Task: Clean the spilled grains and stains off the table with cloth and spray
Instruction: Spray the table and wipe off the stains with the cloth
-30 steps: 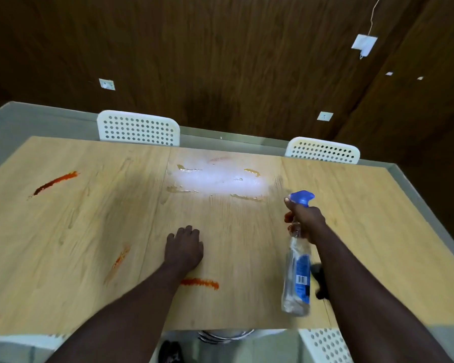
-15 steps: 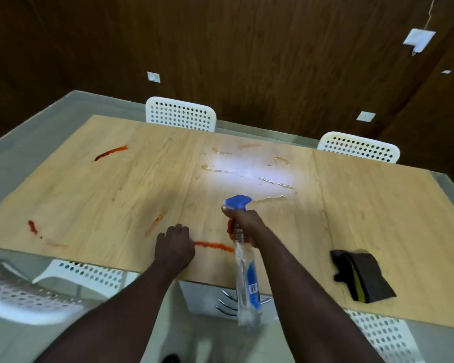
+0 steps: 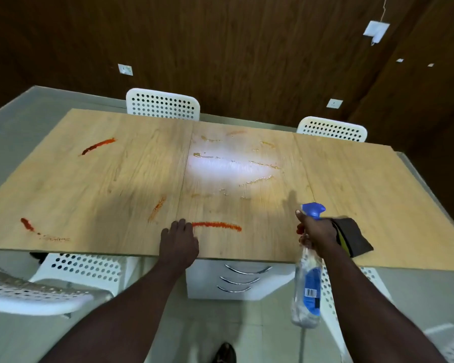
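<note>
Here, on my remote feed from the head camera, I look down at a pale wooden table (image 3: 89, 192) from its near edge.

The left hand (image 3: 178, 242) lies palm down on the table at that edge, fingers straight and close together. The fingertips are just beside the left end of a long red streak (image 3: 216, 225).

The right hand (image 3: 316, 235) is wrapped round the neck of a clear spray bottle (image 3: 307, 292), with one finger up by the blue trigger head. The bottle's body, which has a blue label, hangs down in front of the table edge. I cannot tell whether the trigger is being squeezed.

A dark cloth (image 3: 354, 238) with a yellow-green strip lies on the table near the front edge. It is just behind the right hand and partly hidden by it.

Other marks on the table:
- A darker red streak (image 3: 98, 146) sits toward the far left.
- A red smear (image 3: 26, 224) is near the left front corner.
- A faint orange smudge (image 3: 157, 208) is just beyond the left hand.
- A shiny wet patch (image 3: 228, 166) in the middle catches the light.

Two white perforated chairs (image 3: 163, 104) stand at the far side. A white drawer unit (image 3: 236, 279) is under the table (three curved handles show).
</note>
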